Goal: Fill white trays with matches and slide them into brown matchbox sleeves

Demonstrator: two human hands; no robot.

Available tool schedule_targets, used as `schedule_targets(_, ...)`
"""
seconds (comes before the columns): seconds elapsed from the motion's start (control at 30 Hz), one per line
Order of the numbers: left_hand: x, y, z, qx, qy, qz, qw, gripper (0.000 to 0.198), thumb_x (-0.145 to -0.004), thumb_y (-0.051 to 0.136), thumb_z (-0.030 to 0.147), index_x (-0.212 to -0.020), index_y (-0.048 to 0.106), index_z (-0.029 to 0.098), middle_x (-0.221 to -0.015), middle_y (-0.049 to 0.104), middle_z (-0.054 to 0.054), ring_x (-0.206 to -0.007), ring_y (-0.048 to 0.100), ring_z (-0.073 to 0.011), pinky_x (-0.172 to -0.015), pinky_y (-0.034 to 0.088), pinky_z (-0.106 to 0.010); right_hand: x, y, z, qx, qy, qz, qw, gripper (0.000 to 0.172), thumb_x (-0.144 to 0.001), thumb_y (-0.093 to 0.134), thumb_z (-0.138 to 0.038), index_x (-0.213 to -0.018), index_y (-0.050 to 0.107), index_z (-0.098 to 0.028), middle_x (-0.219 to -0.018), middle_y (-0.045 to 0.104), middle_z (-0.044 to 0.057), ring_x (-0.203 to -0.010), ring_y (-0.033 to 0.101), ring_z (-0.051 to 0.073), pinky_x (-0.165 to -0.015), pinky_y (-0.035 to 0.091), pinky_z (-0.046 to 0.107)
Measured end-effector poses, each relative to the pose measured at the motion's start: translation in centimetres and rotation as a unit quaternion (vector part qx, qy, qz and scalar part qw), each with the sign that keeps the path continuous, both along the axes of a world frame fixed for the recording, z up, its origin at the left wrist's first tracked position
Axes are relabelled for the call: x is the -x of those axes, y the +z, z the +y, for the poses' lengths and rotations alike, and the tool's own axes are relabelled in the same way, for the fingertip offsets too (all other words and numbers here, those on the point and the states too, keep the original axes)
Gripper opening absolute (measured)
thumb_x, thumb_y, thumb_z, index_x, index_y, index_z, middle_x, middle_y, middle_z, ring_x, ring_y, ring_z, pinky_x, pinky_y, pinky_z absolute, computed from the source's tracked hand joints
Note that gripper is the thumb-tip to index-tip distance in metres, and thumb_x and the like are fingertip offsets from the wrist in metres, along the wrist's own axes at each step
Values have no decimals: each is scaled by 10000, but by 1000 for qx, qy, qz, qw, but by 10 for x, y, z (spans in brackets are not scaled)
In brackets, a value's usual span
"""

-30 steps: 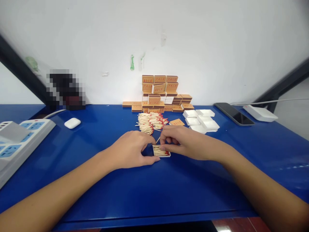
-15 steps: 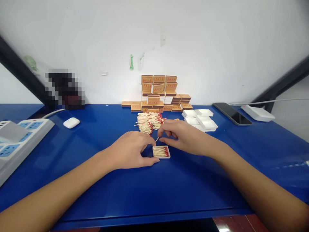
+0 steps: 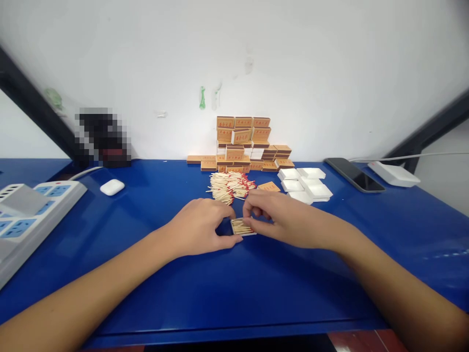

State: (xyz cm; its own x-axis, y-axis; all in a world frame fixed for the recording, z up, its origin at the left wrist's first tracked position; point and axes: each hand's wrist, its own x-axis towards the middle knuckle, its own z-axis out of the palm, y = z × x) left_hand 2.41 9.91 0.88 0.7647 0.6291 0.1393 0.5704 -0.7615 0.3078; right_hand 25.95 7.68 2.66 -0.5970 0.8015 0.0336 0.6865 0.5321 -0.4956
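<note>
On the middle of the table (image 3: 227, 293), my left hand (image 3: 201, 227) clamps the tray (image 3: 245, 234) at left; whether my right hand (image 3: 289, 215) pinches matches (image 3: 239, 226), I cannot tell. It seems light, crushable; best hold its walls.

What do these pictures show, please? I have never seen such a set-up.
No machine: one camera, worn on a person's head, takes every picture, looking forward and down at the bare left hand and right hand. On the blue table, the left hand seems to steady a small tray of matches. The right hand reaches over it; whether it pinches a match is unclear. Beyond lie a match pile, stacked matchboxes and white trays. A phone is at the right, a power strip at the left.
</note>
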Motion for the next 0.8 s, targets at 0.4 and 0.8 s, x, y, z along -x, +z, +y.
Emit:
schedule_targets(0.4, -5, -1, -15, 46, -61, -3, 997, 289, -878, 747, 481, -983, 763, 212, -782, 699, 7, -670, 626, -155, -612, 413, -286, -4, -22, 27, -137, -48, 55, 988, 48, -971, 632, -244, -975, 671, -216, -799, 576, -8, -728, 519, 160, -668, 354, 298)
schedule_targets(0.8, -18, -17, -42, -61, -144, 12, 988, 350, -935, 700, 509, -888, 734, 164, -770, 726, -27, -698, 687, -218, -635, 468, -365, 49, -32, 33, -104, 48, 0, 993, 193, -994, 703, -303, -1126, 704, -162, -1058, 641, 84, -943, 600, 212, -817, 461, 338)
